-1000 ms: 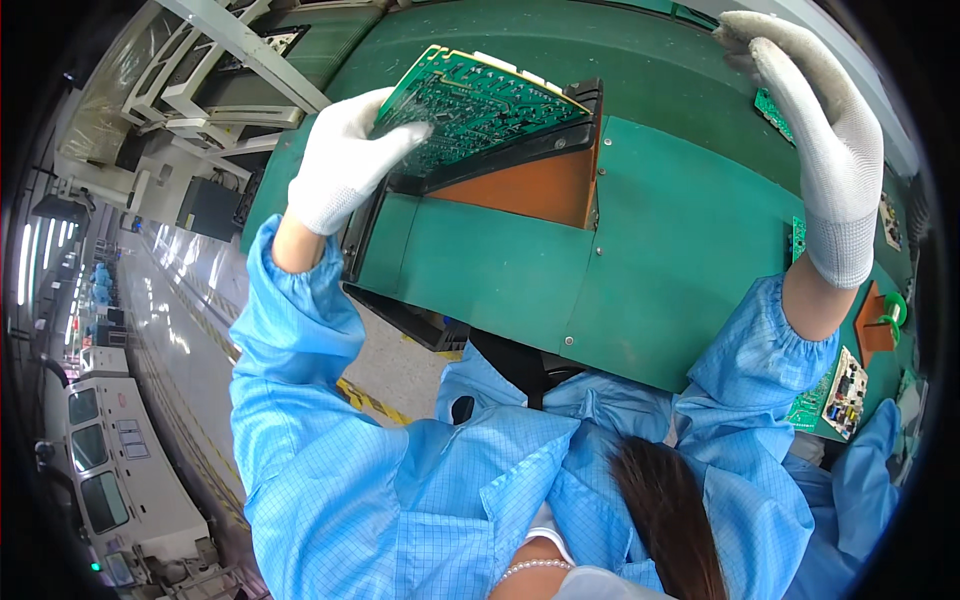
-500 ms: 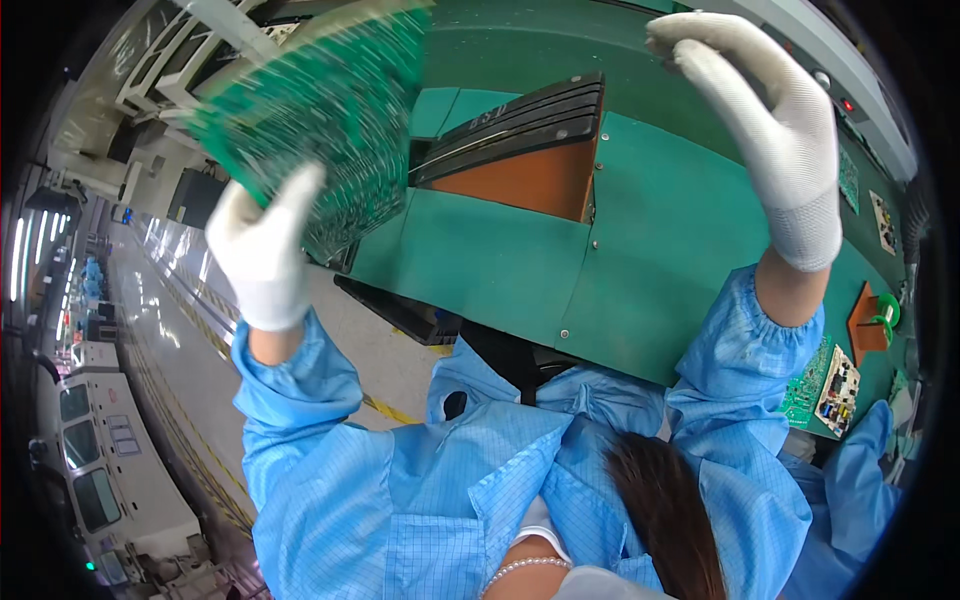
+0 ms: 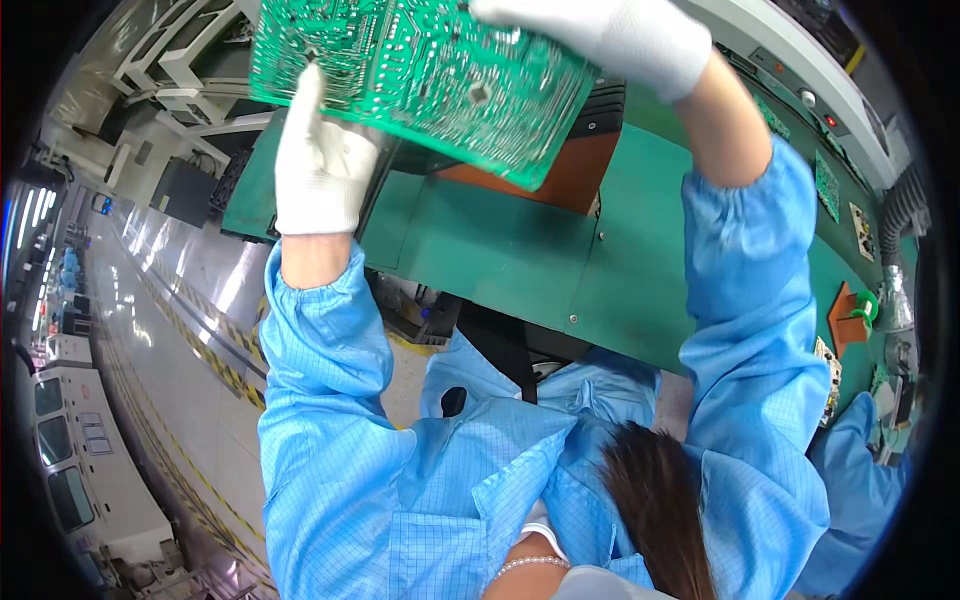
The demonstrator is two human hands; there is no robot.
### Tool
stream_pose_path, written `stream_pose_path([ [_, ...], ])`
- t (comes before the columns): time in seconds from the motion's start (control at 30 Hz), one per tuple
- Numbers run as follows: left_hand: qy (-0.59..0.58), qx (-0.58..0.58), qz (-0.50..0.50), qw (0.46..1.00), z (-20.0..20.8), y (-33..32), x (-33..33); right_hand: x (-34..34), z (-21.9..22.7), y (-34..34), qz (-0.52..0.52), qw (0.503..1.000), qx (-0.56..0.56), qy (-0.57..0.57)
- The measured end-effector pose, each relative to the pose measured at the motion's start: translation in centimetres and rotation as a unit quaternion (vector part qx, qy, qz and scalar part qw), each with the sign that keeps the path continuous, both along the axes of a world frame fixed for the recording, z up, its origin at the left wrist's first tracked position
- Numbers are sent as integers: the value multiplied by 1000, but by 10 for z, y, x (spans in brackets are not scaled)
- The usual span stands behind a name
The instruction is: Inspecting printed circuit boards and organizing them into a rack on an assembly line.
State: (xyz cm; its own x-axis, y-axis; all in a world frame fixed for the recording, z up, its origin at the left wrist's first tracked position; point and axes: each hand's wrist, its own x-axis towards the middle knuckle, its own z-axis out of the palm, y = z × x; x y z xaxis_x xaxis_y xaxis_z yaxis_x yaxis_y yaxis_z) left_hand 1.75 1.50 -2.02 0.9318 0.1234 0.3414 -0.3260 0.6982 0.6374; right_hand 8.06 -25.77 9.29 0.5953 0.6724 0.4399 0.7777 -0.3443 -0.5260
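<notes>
My left hand [image 3: 325, 182] is clamped on the lower left edge of the circuit board [image 3: 430, 85], thumb on its face. My right hand [image 3: 625, 40], apart from the left, lies across the board's upper right; whether it grips, I cannot tell. Gloves [image 3: 320, 205]: white knit. Board: flat, green, silver-dotted, held tilted above an orange stand [image 3: 572, 170] on the smooth green bench [image 3: 480, 235].
</notes>
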Motion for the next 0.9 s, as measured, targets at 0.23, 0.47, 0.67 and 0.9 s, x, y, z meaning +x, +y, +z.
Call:
stream_pose_path([
  [0.23,168,287,84,939,-88,2,-36,23,56,25,-13,936,-317,-150],
  [0.47,177,336,105,919,-122,11,-56,34,44,36,-73,916,-349,-183],
  [0.67,166,365,110,909,-120,7,-57,79,26,35,-38,934,-331,-130],
  [0.9,148,353,112,917,-121,9,-63,41,27,48,18,915,-373,-154],
])
